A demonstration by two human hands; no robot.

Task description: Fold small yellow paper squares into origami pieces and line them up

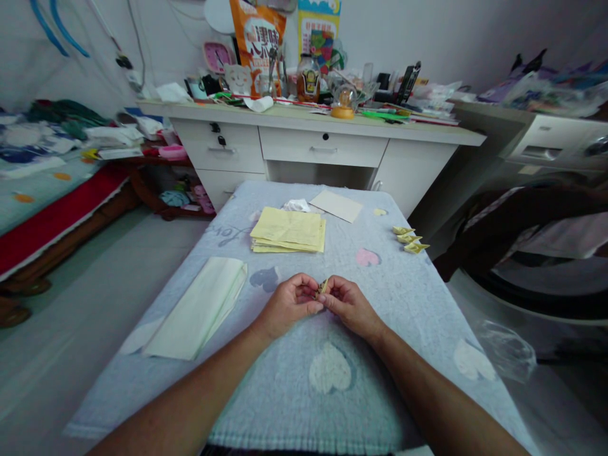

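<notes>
A small piece of folded yellow paper with dark marks (322,289) is pinched between my two hands, above the middle of the cloth-covered table. My left hand (293,303) grips it from the left with thumb and fingertips. From the other side my right hand (350,304) holds it, thumb toward me. Beyond my hands lies a stack of yellow paper sheets (287,229). Several small folded yellow paper boats (409,239) stand in a row near the table's right edge. To the left rests a folded pale green paper bundle (198,309).
A blue cloth with hearts (331,367) covers the table. At its far end lie a grey-white card (336,206) and a crumpled white tissue (296,205). A cluttered white desk (325,145) stands behind, a bed (57,183) at left, a washing machine (551,145) at right.
</notes>
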